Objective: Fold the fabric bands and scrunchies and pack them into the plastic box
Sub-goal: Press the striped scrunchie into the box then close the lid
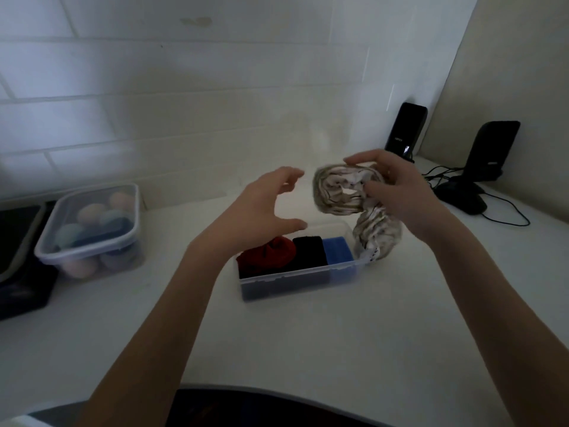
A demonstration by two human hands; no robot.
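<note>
A clear plastic box (295, 280) stands on the white counter in the middle. Packed in it from left to right are a red fabric piece (266, 252), a black one (309, 248) and a blue one (337, 248). My right hand (397, 188) holds a pale patterned scrunchie (334, 192) in the air above the box's right end; part of the scrunchie hangs down beside the box. My left hand (261, 201) hovers above the box's left half, fingers spread, holding nothing, a short gap from the scrunchie.
A lidded clear container (92, 229) with pastel balls sits at the left, beside a dark tray (18, 241). Two black speakers (405, 129) (489, 149) and a mouse (462, 197) with cables occupy the back right corner. A tiled wall rises behind.
</note>
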